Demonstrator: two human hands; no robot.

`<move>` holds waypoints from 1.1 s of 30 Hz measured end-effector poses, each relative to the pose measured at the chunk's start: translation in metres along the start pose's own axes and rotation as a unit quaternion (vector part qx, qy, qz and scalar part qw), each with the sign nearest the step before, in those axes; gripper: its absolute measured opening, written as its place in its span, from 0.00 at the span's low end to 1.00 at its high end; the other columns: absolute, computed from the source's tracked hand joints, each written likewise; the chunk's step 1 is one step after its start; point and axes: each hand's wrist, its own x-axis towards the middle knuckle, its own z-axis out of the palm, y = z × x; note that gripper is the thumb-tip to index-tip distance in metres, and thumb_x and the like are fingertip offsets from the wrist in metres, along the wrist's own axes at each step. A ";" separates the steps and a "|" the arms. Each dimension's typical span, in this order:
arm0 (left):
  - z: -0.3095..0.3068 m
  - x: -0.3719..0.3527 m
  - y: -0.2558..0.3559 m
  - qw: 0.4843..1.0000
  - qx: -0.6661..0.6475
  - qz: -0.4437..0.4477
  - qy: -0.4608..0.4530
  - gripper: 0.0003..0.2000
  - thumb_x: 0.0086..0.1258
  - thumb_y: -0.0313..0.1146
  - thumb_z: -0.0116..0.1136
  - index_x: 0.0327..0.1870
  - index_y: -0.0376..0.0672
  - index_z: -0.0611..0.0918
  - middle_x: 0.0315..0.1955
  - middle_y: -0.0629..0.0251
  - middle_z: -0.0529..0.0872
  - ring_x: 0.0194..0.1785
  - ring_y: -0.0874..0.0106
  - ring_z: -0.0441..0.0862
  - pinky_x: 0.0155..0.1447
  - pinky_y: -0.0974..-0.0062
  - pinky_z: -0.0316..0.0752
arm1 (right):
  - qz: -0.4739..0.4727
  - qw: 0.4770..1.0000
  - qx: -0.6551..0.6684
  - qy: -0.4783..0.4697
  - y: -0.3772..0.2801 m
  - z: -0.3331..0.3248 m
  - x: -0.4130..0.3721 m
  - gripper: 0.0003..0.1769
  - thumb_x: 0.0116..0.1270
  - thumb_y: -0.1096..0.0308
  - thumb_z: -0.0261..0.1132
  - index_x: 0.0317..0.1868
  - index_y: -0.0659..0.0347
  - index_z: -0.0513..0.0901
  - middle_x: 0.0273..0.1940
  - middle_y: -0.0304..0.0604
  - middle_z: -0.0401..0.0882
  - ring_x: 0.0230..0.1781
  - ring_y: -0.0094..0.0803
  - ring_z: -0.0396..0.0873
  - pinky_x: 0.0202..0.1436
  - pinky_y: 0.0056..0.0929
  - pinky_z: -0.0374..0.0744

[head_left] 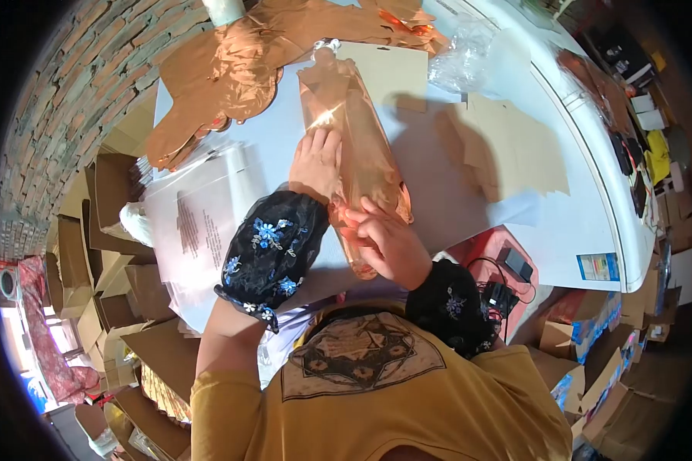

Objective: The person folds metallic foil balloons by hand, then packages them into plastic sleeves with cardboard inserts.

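A long, flat, shiny copper-coloured foil balloon [361, 131], folded lengthwise, lies on the white table in front of me. Its narrow far end points away, near a small white piece. My left hand [315, 163] rests palm down on its left edge, fingers stretched forward and lying on the foil. Lower down, my right hand [383, 240] closes thumb and index finger on the balloon's near part. The foil between those fingertips is partly hidden. Beyond my left hand, a pile of similar copper foil balloons [242, 73] spreads over the table's far left.
Clear printed plastic bags [200, 219] lie left. A beige card [404, 73] sits behind the balloon, with more beige sheets [515, 154] at right. Crumpled clear plastic [463, 61] lies at the back. Cardboard boxes [119, 200] crowd the left side; a black adapter [515, 263] lies right.
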 end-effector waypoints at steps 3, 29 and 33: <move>-0.006 0.005 0.000 0.998 -0.055 -0.023 -0.012 0.09 0.71 0.32 0.52 0.48 0.42 0.78 0.47 0.61 0.80 0.53 0.55 0.77 0.57 0.59 0.73 | 0.008 0.999 -0.004 -0.051 0.003 0.001 -0.003 0.13 0.60 0.73 0.66 0.44 0.61 0.73 0.60 0.46 0.77 0.69 0.49 0.69 0.75 0.49 0.63; -0.008 -0.001 -0.001 0.999 -0.023 0.013 -0.037 0.19 0.76 0.37 0.50 0.67 0.50 0.74 0.58 0.57 0.75 0.60 0.54 0.74 0.64 0.60 0.69 | -0.040 0.992 -0.042 -0.108 0.017 -0.027 0.006 0.25 0.62 0.57 0.71 0.53 0.64 0.77 0.65 0.49 0.74 0.70 0.50 0.67 0.73 0.47 0.66; -0.012 0.000 0.001 0.998 -0.018 -0.004 -0.063 0.20 0.77 0.38 0.49 0.68 0.51 0.73 0.60 0.57 0.74 0.61 0.54 0.73 0.65 0.59 0.68 | -0.032 0.991 -0.028 -0.125 0.023 -0.022 0.006 0.28 0.61 0.58 0.72 0.57 0.64 0.77 0.66 0.48 0.73 0.70 0.49 0.67 0.73 0.46 0.66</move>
